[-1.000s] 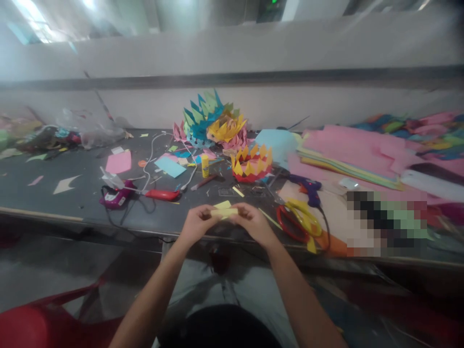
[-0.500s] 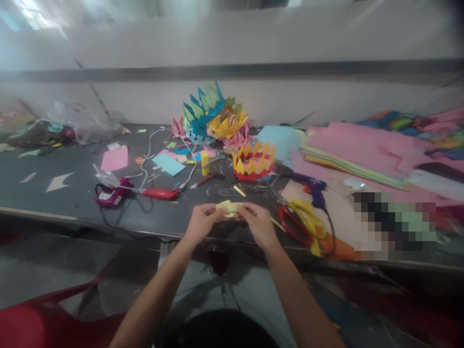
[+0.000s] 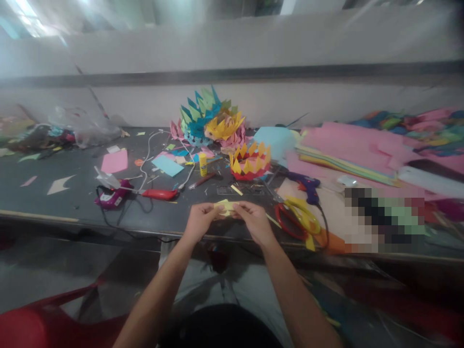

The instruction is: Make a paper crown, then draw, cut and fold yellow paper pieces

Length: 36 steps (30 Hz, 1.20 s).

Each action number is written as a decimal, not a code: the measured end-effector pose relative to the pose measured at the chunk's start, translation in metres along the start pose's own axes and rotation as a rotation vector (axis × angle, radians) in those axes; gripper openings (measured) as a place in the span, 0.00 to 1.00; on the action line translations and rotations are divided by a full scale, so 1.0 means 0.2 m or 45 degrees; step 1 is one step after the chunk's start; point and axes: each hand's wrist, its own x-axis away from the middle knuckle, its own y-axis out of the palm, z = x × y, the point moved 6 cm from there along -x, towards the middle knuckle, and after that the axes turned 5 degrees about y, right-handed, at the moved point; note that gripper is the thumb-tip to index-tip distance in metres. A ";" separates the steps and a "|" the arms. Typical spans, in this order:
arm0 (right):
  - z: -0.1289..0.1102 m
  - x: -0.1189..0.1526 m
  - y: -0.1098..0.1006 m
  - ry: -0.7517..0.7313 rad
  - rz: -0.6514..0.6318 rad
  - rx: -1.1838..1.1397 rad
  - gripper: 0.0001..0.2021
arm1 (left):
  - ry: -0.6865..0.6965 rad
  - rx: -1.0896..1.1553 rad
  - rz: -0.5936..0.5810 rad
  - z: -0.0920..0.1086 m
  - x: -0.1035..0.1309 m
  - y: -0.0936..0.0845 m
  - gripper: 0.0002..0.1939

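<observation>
Near the table's front edge, a small piece of yellow paper (image 3: 226, 207) is pinched between my two hands. My left hand (image 3: 201, 218) is closed on its left side, thumb on top. On the right side my right hand (image 3: 255, 221) grips it the same way, the fingertips partly hidden beneath. Just beyond lie a yellow paper strip (image 3: 237, 190) and dark scraps. Scissors (image 3: 294, 220) with red and yellow handles rest to the right of my right hand. Behind my hands stands a red and yellow paper crown (image 3: 250, 162).
A yellow glue stick (image 3: 203, 165) stands near a red-handled tool (image 3: 159, 194). A glue gun (image 3: 306, 185) with its cable lies right, by stacked coloured paper (image 3: 348, 164). More paper crowns (image 3: 210, 121) are piled at the back. A purple device (image 3: 113, 194) sits left.
The view has shifted slightly, so the things on the right appear a little further left. Both hands keep their hold on the yellow paper, almost unmoved.
</observation>
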 end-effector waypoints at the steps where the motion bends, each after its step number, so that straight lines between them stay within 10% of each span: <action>1: 0.00 0.00 0.00 -0.001 -0.001 0.002 0.15 | -0.002 -0.008 -0.003 0.00 0.00 0.00 0.18; 13: -0.02 0.02 0.01 -0.060 -0.087 0.144 0.13 | -0.041 -0.251 -0.353 0.01 -0.03 0.02 0.17; 27: -0.01 0.03 0.03 -0.080 -0.173 0.242 0.11 | 0.058 -0.400 -0.278 0.03 -0.02 0.00 0.11; 36: 0.00 0.00 -0.03 -0.024 0.126 0.060 0.24 | 0.001 -0.309 -0.253 0.03 -0.04 0.01 0.14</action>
